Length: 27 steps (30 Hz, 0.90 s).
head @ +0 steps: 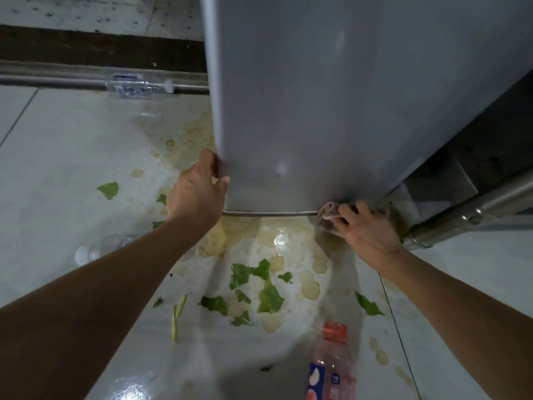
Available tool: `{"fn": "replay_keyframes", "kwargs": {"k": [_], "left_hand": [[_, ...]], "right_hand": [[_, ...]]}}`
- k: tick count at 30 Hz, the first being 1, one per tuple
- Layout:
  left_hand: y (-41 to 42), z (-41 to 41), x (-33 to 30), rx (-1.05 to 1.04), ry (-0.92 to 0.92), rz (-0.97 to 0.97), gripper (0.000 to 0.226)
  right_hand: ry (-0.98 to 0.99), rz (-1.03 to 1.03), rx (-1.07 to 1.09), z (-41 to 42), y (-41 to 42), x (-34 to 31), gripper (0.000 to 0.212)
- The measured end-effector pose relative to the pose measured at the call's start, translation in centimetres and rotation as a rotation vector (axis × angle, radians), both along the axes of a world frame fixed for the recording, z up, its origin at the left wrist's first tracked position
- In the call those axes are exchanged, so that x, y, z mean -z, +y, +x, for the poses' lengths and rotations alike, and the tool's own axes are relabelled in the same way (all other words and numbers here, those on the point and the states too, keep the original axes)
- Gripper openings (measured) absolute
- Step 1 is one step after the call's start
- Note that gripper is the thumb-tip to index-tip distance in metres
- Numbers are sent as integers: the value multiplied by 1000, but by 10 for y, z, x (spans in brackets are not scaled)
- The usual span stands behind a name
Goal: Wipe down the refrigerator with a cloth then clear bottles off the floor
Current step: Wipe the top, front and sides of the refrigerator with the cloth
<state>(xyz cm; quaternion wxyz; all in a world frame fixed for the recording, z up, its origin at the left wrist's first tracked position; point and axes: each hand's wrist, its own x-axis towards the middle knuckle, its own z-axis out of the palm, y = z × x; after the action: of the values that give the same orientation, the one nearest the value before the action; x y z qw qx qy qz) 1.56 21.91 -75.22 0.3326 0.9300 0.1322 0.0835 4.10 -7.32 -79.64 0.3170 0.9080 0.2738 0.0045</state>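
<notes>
Three bottles (pixel 331 368) are still lying on the floor (pixel 57 168); wiping comes first. Left hand (pixel 196 194) is gripping the refrigerator (pixel 317 111) door's bottom-left corner, right hand (pixel 366 229) is clutching the cloth (pixel 327 212) at its bottom-right corner. Keep bracing, drag along the bottom edge.

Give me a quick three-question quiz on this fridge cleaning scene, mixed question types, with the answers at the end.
1. True or false: the right hand presses the cloth against the refrigerator near its top.
2. Multiple choice: what does the left hand hold? A) a bottle B) the refrigerator's lower left edge C) a lettuce leaf
3. Fill in: the bottle with the red cap lies on the ____.

Key:
1. False, it is at the bottom right corner.
2. B
3. floor
</notes>
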Motion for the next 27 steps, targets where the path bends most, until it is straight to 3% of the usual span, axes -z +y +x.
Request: {"fn": "replay_keyframes", "kwargs": {"k": [4, 8, 11, 15, 20, 27], "left_hand": [[0, 0, -5, -10, 29, 29, 14], [4, -5, -9, 36, 150, 34, 27], [12, -16, -15, 47, 257, 71, 47], [29, -40, -38, 65, 360, 122, 53], [53, -76, -102, 99, 500, 161, 55], [71, -115, -239, 109, 579, 167, 53]], "right_hand": [[77, 125, 207, -12, -4, -22, 53], [173, 243, 166, -22, 11, -45, 75], [250, 319, 91, -27, 37, -65, 67], [383, 445, 60, -39, 78, -99, 52], [471, 408, 6, -59, 121, -167, 56], [544, 360, -16, -79, 157, -306, 66]]}}
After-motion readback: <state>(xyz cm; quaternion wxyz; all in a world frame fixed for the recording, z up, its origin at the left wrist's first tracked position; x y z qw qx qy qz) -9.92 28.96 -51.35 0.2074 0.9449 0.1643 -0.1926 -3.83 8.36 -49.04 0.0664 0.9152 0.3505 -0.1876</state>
